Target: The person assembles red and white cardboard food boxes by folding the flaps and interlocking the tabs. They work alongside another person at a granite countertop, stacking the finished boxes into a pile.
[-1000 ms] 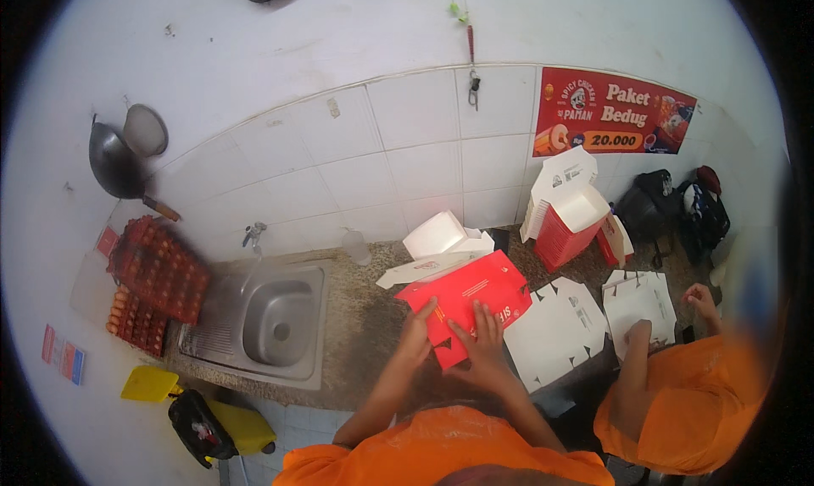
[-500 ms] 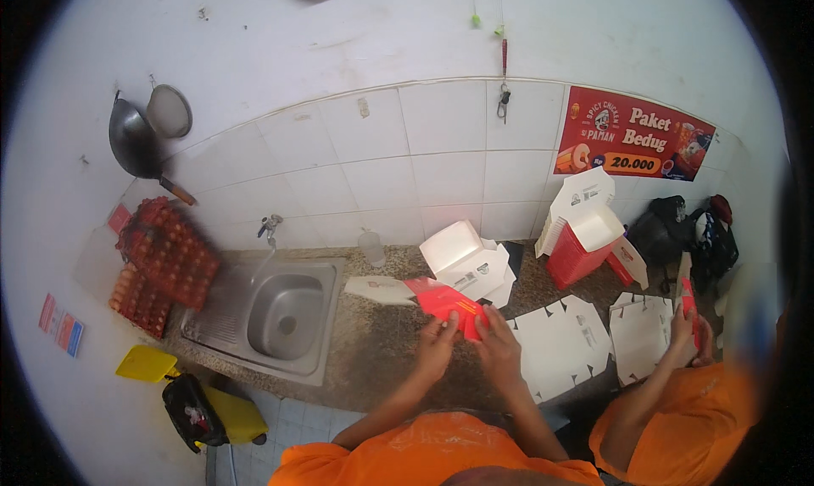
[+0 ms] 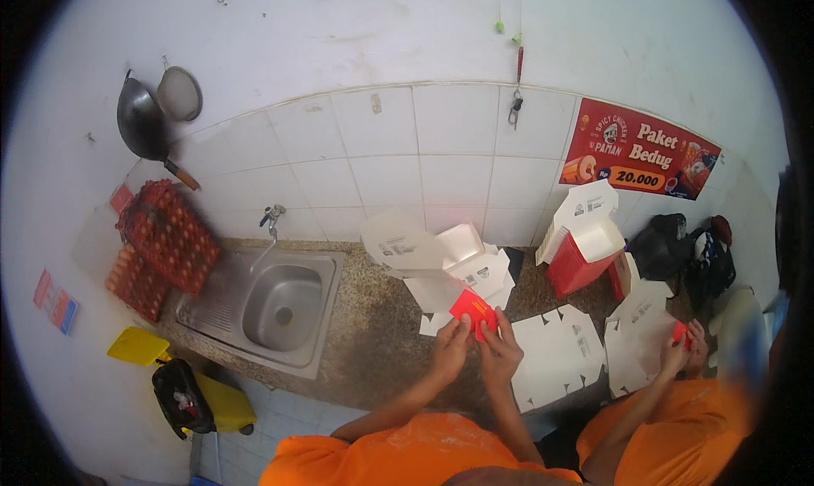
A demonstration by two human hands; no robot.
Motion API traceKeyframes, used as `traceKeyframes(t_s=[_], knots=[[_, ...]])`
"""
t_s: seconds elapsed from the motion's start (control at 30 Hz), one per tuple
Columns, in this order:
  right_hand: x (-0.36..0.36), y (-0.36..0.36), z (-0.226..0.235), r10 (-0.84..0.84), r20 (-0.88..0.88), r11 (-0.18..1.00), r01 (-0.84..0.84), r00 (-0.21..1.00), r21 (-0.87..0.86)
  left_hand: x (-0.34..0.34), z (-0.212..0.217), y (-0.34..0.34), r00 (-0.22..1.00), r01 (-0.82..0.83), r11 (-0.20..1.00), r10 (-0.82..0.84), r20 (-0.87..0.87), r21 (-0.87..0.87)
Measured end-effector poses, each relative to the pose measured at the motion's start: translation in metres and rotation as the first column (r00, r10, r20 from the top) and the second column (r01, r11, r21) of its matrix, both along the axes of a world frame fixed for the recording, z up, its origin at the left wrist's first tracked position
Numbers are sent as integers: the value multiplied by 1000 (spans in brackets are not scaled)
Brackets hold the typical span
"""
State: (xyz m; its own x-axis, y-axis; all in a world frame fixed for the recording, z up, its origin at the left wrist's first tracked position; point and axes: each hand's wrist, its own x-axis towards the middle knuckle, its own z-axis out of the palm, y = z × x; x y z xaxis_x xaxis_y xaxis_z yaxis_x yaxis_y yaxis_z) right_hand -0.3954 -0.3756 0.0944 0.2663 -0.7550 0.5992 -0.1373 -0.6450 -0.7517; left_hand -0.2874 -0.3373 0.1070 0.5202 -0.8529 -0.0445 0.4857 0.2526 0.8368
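Cardboard carton (image 3: 471,311), red outside and white inside, is held part-folded in a worker's grip just right of the frame's centre, above a speckled brown countertop (image 3: 365,316). The left hand (image 3: 452,348) pinches the carton's red near end from the left; the right hand (image 3: 502,350) grasps the same end at its right corner, fingertips close to those opposite. Folding up this end wall appears to be the step in hand; the next move would seem to call for tucking in the corner tabs while both hands hold the crease firm. Whether any tab is already locked cannot be told.

The carton's long axis slants across the picture, from the red end at lower right to a broad, blurred white lid flap (image 3: 403,244) pointing to the upper left. Just behind sits an open white cardboard box (image 3: 462,244); whether the two touch is unclear. Right of centre lie flat, notched white cardboard blanks (image 3: 560,359), with a stack of nested red cartons (image 3: 577,270) beyond. At far right, a co-worker in orange (image 3: 674,431) handles a similar red-and-white piece (image 3: 681,334).
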Motion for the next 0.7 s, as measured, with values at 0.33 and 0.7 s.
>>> traceKeyframes(t_s=[0.33, 0.7], knots=[[7, -5, 10, 17, -43, 988, -23, 999, -152, 0, 14, 15, 954, -42, 997, 19, 298, 71], [6, 1, 6, 49, 156, 998, -45, 986, -33, -2, -33, 22, 905, 24, 999, -33, 424, 25]])
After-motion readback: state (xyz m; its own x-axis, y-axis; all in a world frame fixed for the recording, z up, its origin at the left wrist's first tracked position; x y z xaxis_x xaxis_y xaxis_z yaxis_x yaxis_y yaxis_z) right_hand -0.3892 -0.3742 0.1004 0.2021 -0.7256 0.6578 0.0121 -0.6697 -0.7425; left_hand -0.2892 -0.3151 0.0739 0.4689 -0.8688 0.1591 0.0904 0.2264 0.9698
